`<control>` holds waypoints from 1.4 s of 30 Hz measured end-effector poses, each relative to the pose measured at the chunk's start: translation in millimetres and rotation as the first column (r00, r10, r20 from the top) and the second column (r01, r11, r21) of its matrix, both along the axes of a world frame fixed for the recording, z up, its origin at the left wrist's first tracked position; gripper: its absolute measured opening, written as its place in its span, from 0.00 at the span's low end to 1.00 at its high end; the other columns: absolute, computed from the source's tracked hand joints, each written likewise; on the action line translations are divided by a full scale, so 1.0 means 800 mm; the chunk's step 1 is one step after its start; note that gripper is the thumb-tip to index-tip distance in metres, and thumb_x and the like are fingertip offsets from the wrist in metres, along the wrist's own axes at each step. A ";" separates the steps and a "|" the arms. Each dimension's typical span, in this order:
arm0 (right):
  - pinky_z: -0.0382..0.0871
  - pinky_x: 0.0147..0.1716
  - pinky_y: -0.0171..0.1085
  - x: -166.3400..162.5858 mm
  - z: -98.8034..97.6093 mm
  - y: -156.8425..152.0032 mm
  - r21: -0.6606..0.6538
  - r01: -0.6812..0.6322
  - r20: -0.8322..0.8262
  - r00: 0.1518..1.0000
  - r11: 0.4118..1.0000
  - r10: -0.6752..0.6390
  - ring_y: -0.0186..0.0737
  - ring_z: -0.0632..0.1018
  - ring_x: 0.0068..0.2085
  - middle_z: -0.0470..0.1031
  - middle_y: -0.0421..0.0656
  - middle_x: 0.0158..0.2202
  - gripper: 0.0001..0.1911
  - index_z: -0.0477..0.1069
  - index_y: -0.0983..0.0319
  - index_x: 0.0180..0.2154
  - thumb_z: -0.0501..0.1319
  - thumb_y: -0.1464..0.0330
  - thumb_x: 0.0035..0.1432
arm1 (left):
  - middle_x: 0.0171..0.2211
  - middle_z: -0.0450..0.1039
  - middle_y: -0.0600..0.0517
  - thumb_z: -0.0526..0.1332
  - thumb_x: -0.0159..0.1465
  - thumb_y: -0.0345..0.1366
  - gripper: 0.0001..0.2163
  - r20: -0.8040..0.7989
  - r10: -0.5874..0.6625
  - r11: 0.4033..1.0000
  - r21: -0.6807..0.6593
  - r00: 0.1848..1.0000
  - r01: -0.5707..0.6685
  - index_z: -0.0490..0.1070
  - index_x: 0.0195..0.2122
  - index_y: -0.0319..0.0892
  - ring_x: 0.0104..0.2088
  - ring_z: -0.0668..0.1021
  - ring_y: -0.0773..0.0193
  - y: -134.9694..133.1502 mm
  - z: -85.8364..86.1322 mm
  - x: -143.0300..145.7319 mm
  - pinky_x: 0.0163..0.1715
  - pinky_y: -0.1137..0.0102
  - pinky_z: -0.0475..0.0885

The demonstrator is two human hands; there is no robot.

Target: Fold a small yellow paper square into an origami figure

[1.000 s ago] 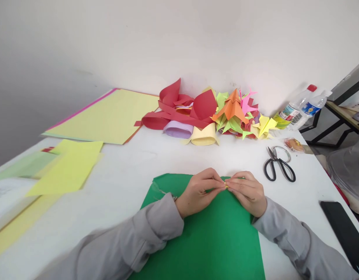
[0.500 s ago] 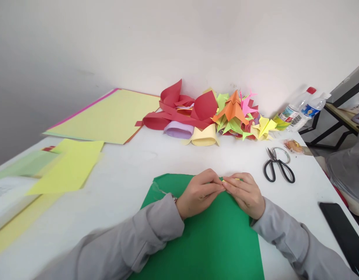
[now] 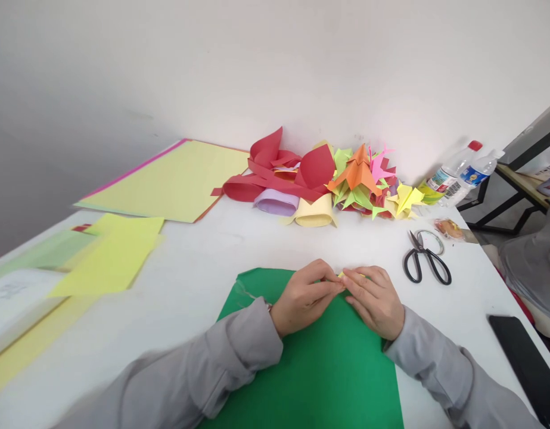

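Head view shows a white table point(image 3: 189, 286) and, lying on it, a green sheet point(image 3: 310, 369). Beyond the sheet sits a heap of folded paper shapes point(image 3: 357, 173). Over the sheet's far part, left hand point(image 3: 300, 295) and right hand point(image 3: 376, 300) meet, each grip pinched on a small yellow piece point(image 3: 341, 274), mostly hidden between them.

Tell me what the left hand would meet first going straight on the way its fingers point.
The left hand would probably meet the right hand first; whether the two touch is hard to tell.
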State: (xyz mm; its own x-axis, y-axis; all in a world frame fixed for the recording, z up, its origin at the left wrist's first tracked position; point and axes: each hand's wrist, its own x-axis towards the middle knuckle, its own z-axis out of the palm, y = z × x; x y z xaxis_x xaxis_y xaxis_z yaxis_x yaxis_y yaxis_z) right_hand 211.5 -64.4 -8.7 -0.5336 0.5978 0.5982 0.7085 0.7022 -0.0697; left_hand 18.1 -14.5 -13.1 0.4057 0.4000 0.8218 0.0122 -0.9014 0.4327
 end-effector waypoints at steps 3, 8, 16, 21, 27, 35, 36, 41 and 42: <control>0.62 0.51 0.53 -0.001 0.000 -0.002 0.022 0.127 0.128 0.983 0.992 -0.129 0.52 0.70 0.54 0.70 0.55 0.55 0.23 0.63 0.64 0.57 0.58 0.66 0.61 | 0.34 0.73 0.48 0.59 0.61 0.22 0.07 0.001 0.031 0.998 0.059 1.000 -0.031 0.70 0.37 0.41 0.33 0.73 0.66 -0.002 0.004 0.000 0.31 0.69 0.73; 0.54 0.55 0.59 -0.002 -0.002 -0.003 0.020 0.268 0.208 0.941 0.963 -0.266 0.58 0.63 0.59 0.60 0.58 0.61 0.26 0.62 0.60 0.57 0.59 0.59 0.59 | 0.38 0.76 0.46 0.59 0.60 0.21 0.09 -0.011 0.032 0.990 0.141 0.999 -0.031 0.69 0.38 0.40 0.35 0.73 0.64 -0.003 0.004 0.000 0.32 0.67 0.75; 0.53 0.55 0.59 -0.001 -0.005 -0.002 0.002 0.291 0.237 0.929 0.957 -0.283 0.57 0.61 0.60 0.59 0.59 0.62 0.30 0.57 0.60 0.60 0.58 0.58 0.59 | 0.38 0.78 0.45 0.60 0.59 0.21 0.08 0.002 0.102 0.983 0.152 0.995 -0.101 0.70 0.37 0.39 0.35 0.75 0.62 -0.003 0.004 0.001 0.32 0.66 0.76; 0.53 0.55 0.60 -0.001 -0.006 -0.002 -0.020 0.287 0.247 0.930 0.958 -0.274 0.59 0.62 0.60 0.58 0.59 0.62 0.30 0.58 0.61 0.60 0.58 0.58 0.59 | 0.39 0.78 0.45 0.59 0.61 0.24 0.06 0.009 0.137 0.981 0.136 0.991 -0.137 0.71 0.37 0.41 0.35 0.78 0.63 -0.004 0.006 0.002 0.32 0.66 0.77; 0.53 0.55 0.60 -0.001 -0.006 -0.001 -0.033 0.284 0.254 0.930 0.958 -0.266 0.59 0.61 0.61 0.58 0.59 0.62 0.30 0.58 0.62 0.60 0.58 0.58 0.59 | 0.39 0.78 0.44 0.59 0.60 0.23 0.08 0.015 0.136 0.981 0.140 0.991 -0.137 0.70 0.38 0.40 0.36 0.78 0.61 -0.002 0.006 0.003 0.33 0.65 0.78; 0.55 0.55 0.58 0.000 -0.007 0.001 -0.066 0.253 0.247 0.941 0.965 -0.230 0.57 0.60 0.61 0.57 0.59 0.63 0.31 0.56 0.63 0.61 0.57 0.57 0.60 | 0.38 0.79 0.44 0.61 0.59 0.21 0.08 0.030 0.128 0.983 0.130 0.991 -0.131 0.71 0.37 0.39 0.36 0.78 0.62 -0.001 0.005 0.003 0.33 0.65 0.78; 0.56 0.55 0.58 0.000 -0.007 0.001 -0.068 0.246 0.244 0.944 0.967 -0.223 0.57 0.60 0.61 0.57 0.59 0.63 0.31 0.56 0.63 0.61 0.56 0.57 0.60 | 0.38 0.79 0.43 0.61 0.59 0.21 0.08 0.030 0.127 0.983 0.128 0.991 -0.130 0.71 0.36 0.39 0.36 0.78 0.62 -0.002 0.005 0.003 0.33 0.65 0.78; 0.57 0.54 0.57 0.001 -0.007 0.001 -0.081 0.235 0.216 0.953 0.969 -0.213 0.57 0.61 0.61 0.58 0.58 0.62 0.28 0.56 0.64 0.61 0.53 0.59 0.63 | 0.38 0.79 0.42 0.62 0.58 0.21 0.08 0.035 0.117 0.986 0.119 0.992 -0.121 0.72 0.36 0.38 0.36 0.78 0.61 -0.001 0.004 0.004 0.34 0.65 0.78; 0.58 0.55 0.57 0.002 -0.008 0.001 -0.076 0.237 0.196 0.956 0.969 -0.218 0.56 0.61 0.61 0.60 0.58 0.61 0.27 0.56 0.64 0.61 0.53 0.61 0.63 | 0.38 0.79 0.42 0.62 0.58 0.21 0.07 0.035 0.110 0.987 0.110 0.993 -0.113 0.72 0.35 0.38 0.36 0.78 0.61 -0.001 0.003 0.004 0.34 0.65 0.78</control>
